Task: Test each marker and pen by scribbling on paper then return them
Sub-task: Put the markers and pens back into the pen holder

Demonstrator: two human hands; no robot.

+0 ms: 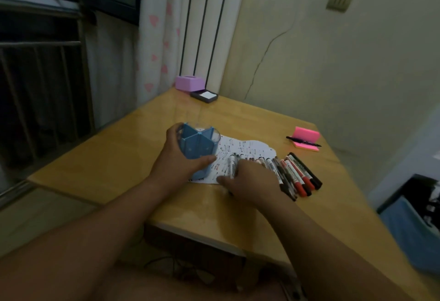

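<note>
A blue divided pen holder (198, 144) stands tilted on the scribbled white paper (247, 149) on the wooden table (119, 158). My left hand (183, 158) grips the holder round its side, thumb across the front. Several markers (296, 174) with red and black caps lie in a row on the paper's right part and on the table beside it. My right hand (247, 178) lies over the left end of that row, its fingers on a white-barrelled marker (231, 166); whether they curl round it is hidden.
A pink sticky-note pad (307, 140) with a black pen (303, 141) across it lies at the right. A pink box (189, 83) and a dark tray of white notes (204, 96) sit at the far corner. The table's edges are close on the left and near side.
</note>
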